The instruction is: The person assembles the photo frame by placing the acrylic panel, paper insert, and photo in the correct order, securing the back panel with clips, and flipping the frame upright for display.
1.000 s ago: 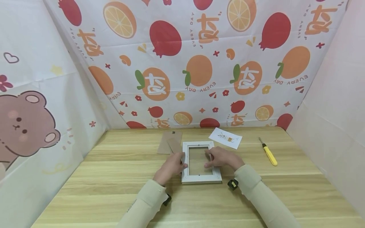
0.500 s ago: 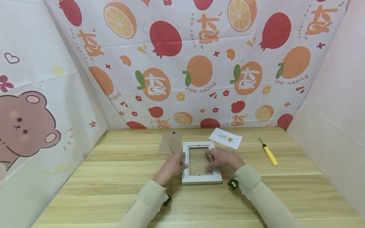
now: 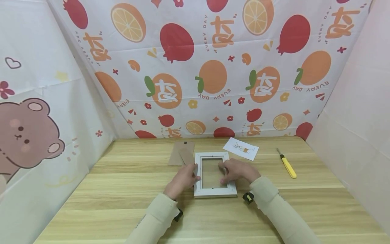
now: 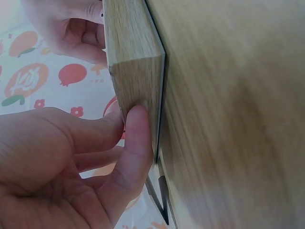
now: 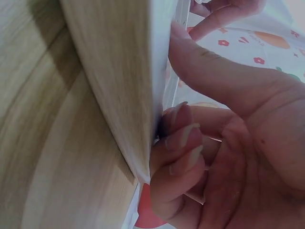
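Observation:
A picture frame (image 3: 215, 193) lies flat on the table, pale back up, its glazed-looking opening showing the wood tone beneath. My left hand (image 3: 181, 179) grips its left rail, thumb over the top and a finger against the wooden side (image 4: 136, 78). Across the right rail, my right hand (image 3: 239, 169) curls its fingers, with the thumb and a fingertip reaching into the opening. From the right wrist view, several bent fingers (image 5: 183, 143) touch the rail's edge and the thumb (image 5: 205, 64) lies over it; what the fingertips meet inside is hidden.
Brown backing boards (image 3: 178, 156) lie behind the left hand, overlapping. A white card with a printed plant (image 3: 242, 148) sits at the back, right of the frame. Farther right is a yellow-handled screwdriver (image 3: 287, 166). Patterned cloth walls (image 3: 213, 112) close off the table's back and sides.
My right thumb has shifted slightly toward the near right inside the opening. The left hand and the picture frame stay in place.

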`<move>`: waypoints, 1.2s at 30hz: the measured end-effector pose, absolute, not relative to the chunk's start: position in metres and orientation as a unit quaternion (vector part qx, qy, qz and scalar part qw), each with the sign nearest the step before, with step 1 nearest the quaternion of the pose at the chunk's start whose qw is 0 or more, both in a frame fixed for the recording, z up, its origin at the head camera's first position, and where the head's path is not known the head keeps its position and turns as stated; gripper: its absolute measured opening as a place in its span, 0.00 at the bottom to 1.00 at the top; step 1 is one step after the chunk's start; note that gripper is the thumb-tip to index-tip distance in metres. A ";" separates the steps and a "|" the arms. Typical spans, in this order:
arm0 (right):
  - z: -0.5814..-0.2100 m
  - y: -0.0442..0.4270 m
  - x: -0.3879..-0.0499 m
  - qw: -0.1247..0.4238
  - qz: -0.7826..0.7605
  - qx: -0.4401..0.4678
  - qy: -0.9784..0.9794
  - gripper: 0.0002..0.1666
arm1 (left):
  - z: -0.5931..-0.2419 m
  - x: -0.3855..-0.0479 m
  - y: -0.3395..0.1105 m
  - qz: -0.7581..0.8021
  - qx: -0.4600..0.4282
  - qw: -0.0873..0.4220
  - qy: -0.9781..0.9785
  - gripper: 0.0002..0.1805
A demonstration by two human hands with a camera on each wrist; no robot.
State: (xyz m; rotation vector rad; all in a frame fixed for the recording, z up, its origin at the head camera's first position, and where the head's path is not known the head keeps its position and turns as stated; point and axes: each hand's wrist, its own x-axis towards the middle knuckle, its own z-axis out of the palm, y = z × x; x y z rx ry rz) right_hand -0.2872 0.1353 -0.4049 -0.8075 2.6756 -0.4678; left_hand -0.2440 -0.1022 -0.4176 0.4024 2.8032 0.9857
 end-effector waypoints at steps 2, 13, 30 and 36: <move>-0.405 0.137 -0.289 0.158 -0.172 -0.277 0.932 0.28 | -0.417 -0.243 -0.102 0.328 0.131 0.072 0.933 0.29; -0.385 0.183 -0.317 0.025 -0.201 -0.235 0.951 0.11 | -0.417 -0.244 -0.104 0.333 0.138 0.065 0.931 0.28; -0.419 0.212 -0.340 0.046 -0.130 -0.166 0.976 0.26 | -0.417 -0.243 -0.103 0.335 0.133 0.077 0.930 0.31; -0.419 0.211 -0.341 0.023 -0.120 -0.174 0.977 0.23 | -0.417 -0.244 -0.103 0.333 0.133 0.075 0.930 0.31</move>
